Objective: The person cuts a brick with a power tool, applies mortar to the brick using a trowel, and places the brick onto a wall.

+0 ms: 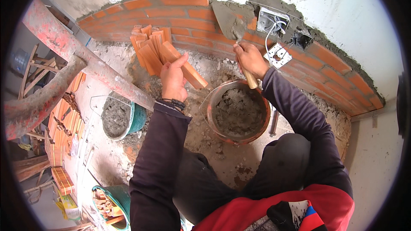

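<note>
"Where's the brick strip (193, 75)?"

"In my left hand (174, 79), pinched around mid-length; probably stiff, brittle, so I'd avoid its ends. My right hand (252, 60) wraps the trowel handle (250, 78)."

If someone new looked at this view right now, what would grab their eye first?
Probably the orange brickwork sweeping across the wall at the top, with the mortar-smeared trowel in the right hand just in front of it. Next, the loose brick in the left hand, near the centre, and the mortar bucket in front of the knees. The thick, red-stained pole slanting across the left side also stands out.
</note>
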Motion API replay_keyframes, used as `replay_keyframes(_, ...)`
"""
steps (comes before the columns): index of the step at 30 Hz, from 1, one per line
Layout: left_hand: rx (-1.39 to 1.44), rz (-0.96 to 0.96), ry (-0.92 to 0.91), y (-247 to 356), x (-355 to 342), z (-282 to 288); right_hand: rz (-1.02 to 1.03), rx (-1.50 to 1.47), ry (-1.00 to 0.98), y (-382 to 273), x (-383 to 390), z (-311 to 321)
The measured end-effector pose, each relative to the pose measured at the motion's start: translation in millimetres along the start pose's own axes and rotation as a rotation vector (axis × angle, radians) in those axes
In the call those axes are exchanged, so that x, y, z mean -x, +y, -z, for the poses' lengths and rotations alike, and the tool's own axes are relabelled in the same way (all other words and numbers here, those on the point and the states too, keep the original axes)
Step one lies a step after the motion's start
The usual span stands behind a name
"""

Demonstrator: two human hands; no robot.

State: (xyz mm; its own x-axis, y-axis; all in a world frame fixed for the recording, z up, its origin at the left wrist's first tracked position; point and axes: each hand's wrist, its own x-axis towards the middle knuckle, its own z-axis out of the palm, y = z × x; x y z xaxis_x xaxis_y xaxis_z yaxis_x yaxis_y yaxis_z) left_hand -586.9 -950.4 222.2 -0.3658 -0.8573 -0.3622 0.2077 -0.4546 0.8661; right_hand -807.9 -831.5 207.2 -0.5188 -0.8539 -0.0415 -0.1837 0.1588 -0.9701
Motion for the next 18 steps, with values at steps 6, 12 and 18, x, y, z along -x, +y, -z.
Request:
replay_keyframes(6, -0.012, -0.048, -0.014, -2.7, 0.3, -4.1, -0.167, -0.419, -0.019, -0.1, -13.9, -4.8)
replay_keyframes(12, 0.003, 0.012, 0.022, 2.7, 3.6, -1.5, -0.167, -0.248, -0.022, 9.8, -0.1, -5.6)
replay_keyframes(18, 0.023, -0.006, 0.017, 1.2, 4.5, -6.3, -0.053, -0.007, 0.2, 14.3, 13.3, 4.1)
